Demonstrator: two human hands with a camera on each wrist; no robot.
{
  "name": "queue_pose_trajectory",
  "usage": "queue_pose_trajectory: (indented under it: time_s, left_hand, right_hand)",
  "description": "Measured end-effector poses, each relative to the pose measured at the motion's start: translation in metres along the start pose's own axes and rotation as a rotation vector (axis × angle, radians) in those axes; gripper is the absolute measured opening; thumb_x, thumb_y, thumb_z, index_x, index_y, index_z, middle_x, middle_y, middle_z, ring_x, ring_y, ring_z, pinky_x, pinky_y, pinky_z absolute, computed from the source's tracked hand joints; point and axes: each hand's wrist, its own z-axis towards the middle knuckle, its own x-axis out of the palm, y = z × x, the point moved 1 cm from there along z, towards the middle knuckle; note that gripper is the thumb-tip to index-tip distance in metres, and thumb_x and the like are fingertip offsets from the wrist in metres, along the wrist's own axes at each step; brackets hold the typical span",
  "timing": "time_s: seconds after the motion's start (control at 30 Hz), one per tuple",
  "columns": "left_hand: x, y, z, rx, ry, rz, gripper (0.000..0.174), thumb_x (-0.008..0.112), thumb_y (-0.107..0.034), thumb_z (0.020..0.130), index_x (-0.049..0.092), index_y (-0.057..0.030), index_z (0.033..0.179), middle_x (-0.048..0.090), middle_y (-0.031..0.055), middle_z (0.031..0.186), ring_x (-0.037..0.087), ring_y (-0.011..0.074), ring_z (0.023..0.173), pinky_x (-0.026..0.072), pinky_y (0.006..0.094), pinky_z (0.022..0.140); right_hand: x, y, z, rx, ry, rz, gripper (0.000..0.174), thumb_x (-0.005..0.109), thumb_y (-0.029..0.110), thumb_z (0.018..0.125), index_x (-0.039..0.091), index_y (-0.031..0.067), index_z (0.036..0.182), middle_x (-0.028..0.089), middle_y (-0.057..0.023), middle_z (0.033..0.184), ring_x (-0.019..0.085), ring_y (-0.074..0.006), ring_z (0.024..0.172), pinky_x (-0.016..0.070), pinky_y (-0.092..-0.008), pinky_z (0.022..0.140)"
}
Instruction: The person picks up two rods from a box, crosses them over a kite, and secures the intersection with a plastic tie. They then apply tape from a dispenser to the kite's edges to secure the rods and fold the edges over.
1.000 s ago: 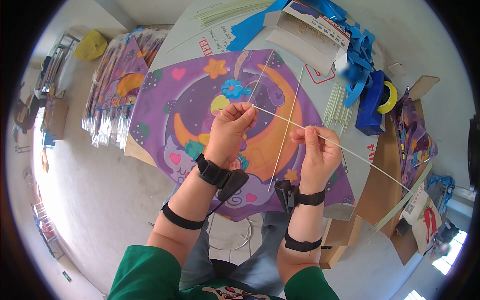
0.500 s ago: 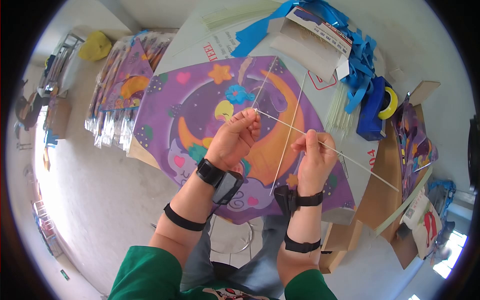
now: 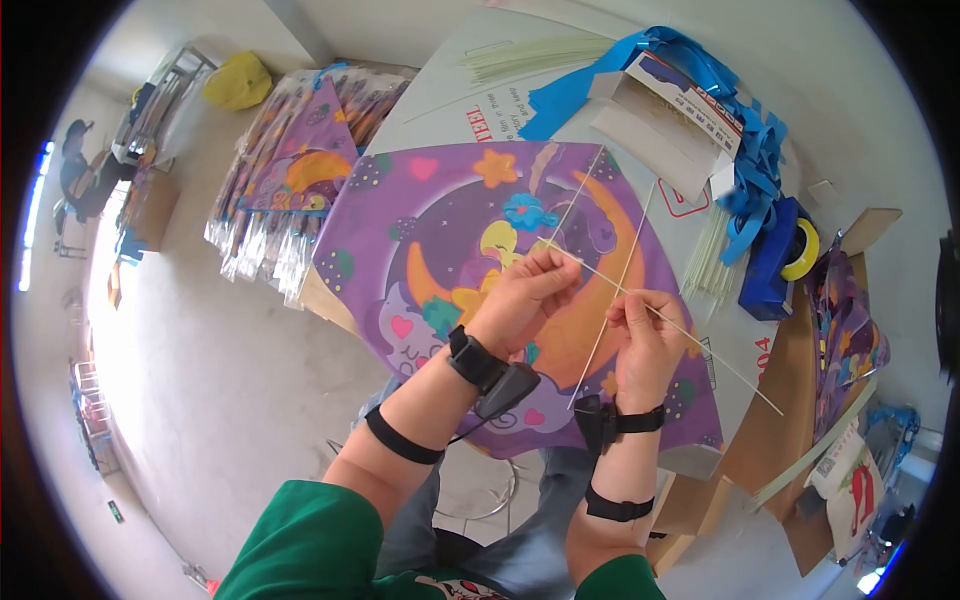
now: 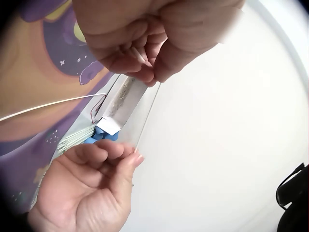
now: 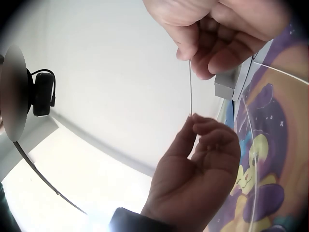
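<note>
A thin pale rod [image 3: 700, 342] is held in the air above a purple printed sheet [image 3: 385, 205] on the table. The left hand [image 3: 530, 290] pinches it near one end, between thumb and fingers. Further along, the right hand [image 3: 645, 345] pinches the same rod, whose free end points down and right. Both pinches also show in the left wrist view, left hand [image 4: 154, 34] above and right hand [image 4: 91, 183] below. On the sheet lie a second thin rod [image 3: 612, 300] and a shorter one [image 3: 578, 203] near its top corner.
At the back are a white box [image 3: 665, 130], blue ribbons [image 3: 752, 205] and pale rod bundles [image 3: 715, 255]. A blue tape dispenser [image 3: 768, 270] stands at the right edge, beside cardboard boxes [image 3: 765, 440]. Bagged printed pieces [image 3: 290, 180] lie at the left.
In the head view the scene has shifted right and down. The hands have come slightly closer together along the rod, both still pinching it.
</note>
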Motion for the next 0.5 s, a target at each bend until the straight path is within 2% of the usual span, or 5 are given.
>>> queue_pose_trajectory:
  time_s: [0.13,0.27,0.33,0.4,0.5]
  left_hand:
    - [0.007,0.011,-0.005,-0.133,0.1,0.014,0.005,0.059,-0.011,0.09,0.058,-0.0068,0.093,0.059,-0.0011,0.086,0.055,0.0085,0.08,0.0437,0.0226,0.071]
    - [-0.002,0.003,-0.002,-0.044,-0.018,0.007,0.005,0.057,-0.012,0.091,0.058,-0.0066,0.093,0.056,-0.0013,0.084,0.051,0.0085,0.075,0.0425,0.0218,0.071]
    - [-0.007,-0.009,0.0,0.01,-0.054,-0.014,0.006,0.056,-0.012,0.092,0.057,-0.0063,0.092,0.055,-0.0015,0.083,0.05,0.0085,0.073,0.0418,0.0215,0.07]
    - [-0.006,-0.02,0.0,0.057,-0.076,0.085,0.008,0.058,-0.014,0.091,0.058,-0.0065,0.089,0.054,-0.0033,0.078,0.046,0.0062,0.068,0.0374,0.0192,0.063]
    - [-0.008,-0.017,0.001,0.051,-0.078,0.099,0.009,0.057,-0.015,0.091,0.058,-0.0067,0.089,0.053,-0.0031,0.078,0.045,0.0059,0.067,0.0366,0.0198,0.062]
  right_hand:
    - [0.011,-0.005,-0.004,0.042,0.03,-0.031,0.011,0.063,0.01,0.087,0.058,0.0005,0.089,0.062,-0.0075,0.076,0.06,-0.0139,0.066,0.0479,-0.0247,0.062]
    - [0.002,-0.004,0.002,0.036,0.053,0.2,0.012,0.061,0.01,0.088,0.057,0.0011,0.095,0.062,-0.0073,0.077,0.06,-0.0148,0.066,0.0492,-0.026,0.062]
    - [-0.013,0.001,0.011,-0.06,0.051,0.388,0.012,0.059,0.01,0.089,0.056,0.0018,0.097,0.062,-0.0068,0.079,0.06,-0.0155,0.067,0.0493,-0.0264,0.062]
    - [-0.024,0.006,0.015,-0.072,0.02,0.37,0.012,0.058,0.011,0.09,0.056,0.0024,0.097,0.062,-0.0064,0.081,0.06,-0.0157,0.068,0.0494,-0.0262,0.062]
    - [-0.033,0.01,0.019,-0.144,-0.096,0.344,0.011,0.057,0.012,0.091,0.057,0.0024,0.096,0.062,-0.0068,0.081,0.061,-0.0166,0.068,0.0499,-0.0263,0.061]
